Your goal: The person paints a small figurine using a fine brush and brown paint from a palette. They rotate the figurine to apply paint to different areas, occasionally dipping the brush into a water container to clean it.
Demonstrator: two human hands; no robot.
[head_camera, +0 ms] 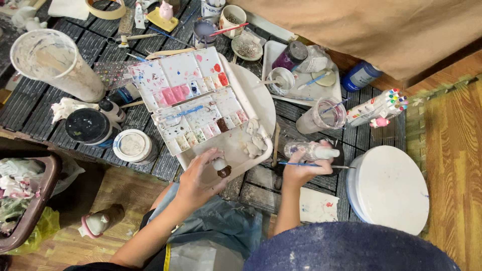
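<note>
Figurine (221, 168) clamped in our left hand (198, 180) below the palette (188, 100); our right hand (299, 168) grips spray bottle (309, 149) and brush (314, 165).

A single head-worn camera looks steeply down from close above the dark slatted table (281, 188). The wearer's body enters at 6 o'clock, wooden floor (452, 150) at 3 o'clock.

Both bare forearms are stretched forward and away from the body. The left hand (198, 178) is curled, thumb and fingers pinched together (palm turned down). The right hand (299, 169) is closed in a fist-like grip, knuckles raised.
</note>
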